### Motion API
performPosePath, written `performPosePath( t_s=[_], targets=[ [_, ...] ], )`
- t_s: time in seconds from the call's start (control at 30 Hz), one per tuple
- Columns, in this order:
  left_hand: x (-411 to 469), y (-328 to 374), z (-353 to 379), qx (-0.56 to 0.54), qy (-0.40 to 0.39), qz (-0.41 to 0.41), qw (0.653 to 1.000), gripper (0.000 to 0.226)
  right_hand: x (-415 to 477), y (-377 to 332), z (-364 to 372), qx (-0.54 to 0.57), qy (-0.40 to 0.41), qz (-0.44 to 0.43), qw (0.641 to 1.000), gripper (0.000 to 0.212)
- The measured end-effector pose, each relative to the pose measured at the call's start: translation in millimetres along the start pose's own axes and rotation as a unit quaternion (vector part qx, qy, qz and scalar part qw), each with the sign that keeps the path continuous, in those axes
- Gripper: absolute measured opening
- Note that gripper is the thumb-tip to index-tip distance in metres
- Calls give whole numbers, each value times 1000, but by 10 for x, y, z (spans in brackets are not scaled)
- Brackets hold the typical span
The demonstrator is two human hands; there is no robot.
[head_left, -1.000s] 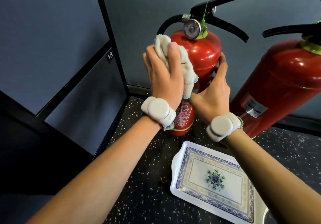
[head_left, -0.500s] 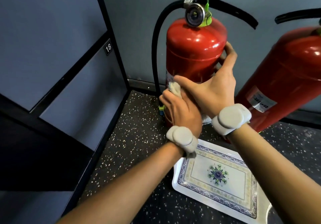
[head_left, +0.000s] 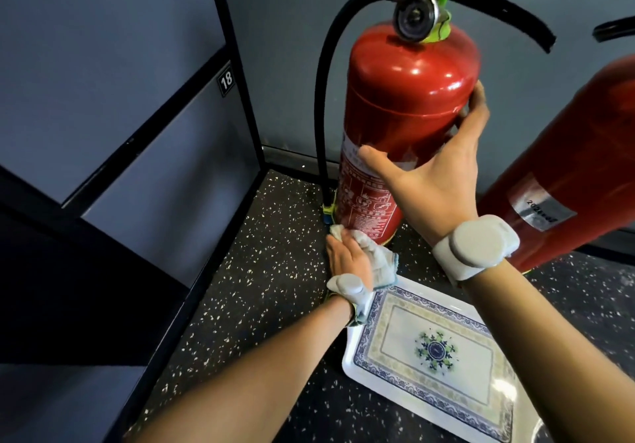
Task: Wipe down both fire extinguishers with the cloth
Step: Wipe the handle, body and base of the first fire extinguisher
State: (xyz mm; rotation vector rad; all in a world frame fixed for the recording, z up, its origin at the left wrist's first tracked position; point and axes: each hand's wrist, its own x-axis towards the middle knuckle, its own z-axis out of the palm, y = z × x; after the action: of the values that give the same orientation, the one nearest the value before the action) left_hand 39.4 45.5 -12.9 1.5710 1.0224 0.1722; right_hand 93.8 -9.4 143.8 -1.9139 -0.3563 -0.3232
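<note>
Since the frame half a second earlier, the left hand has travelled down the cylinder wall to the base of the near extinguisher, taking the cloth with it. The cloth is pressed against the bottom rim, at or just above the speckled floor; the view does not settle which. The left fingers are clenched round the bunched cloth. The right hand grasps the cylinder at mid-height, with the thumb across the printed label and the fingers wrapped round the far side. The black hose runs down the left side. The second extinguisher is at right, apart from both hands. A patterned tray lies on the floor just beside the left wrist.
</note>
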Motion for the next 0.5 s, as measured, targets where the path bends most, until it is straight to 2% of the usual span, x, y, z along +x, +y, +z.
performPosePath(
  t_s=[0.1,0.17,0.2,0.23,0.3,0.4,0.5],
  targets=[
    [173,7,-103,-11,18,-84,996,49,3,24,10,10,1,0,1000,133],
    [262,132,-214,-2,22,-89,996,51,-3,31,-4,5,-8,4,1000,133],
    [251,269,-267,-34,20,-79,996,51,1,37,-20,5,-11,4,1000,134],
    [238,406,-318,-42,18,-44,998,51,5,49,-28,7,-13,3,1000,135],
    [231,680,-410,-65,61,42,995,48,22,69,-30,12,-17,2,1000,135],
    [196,1054,-555,-96,96,172,976,32,29,92,-7,34,-16,5,999,133],
    [160,1446,-688,-110,119,267,950,25,46,72,11,62,-21,21,998,129]
  ],
)
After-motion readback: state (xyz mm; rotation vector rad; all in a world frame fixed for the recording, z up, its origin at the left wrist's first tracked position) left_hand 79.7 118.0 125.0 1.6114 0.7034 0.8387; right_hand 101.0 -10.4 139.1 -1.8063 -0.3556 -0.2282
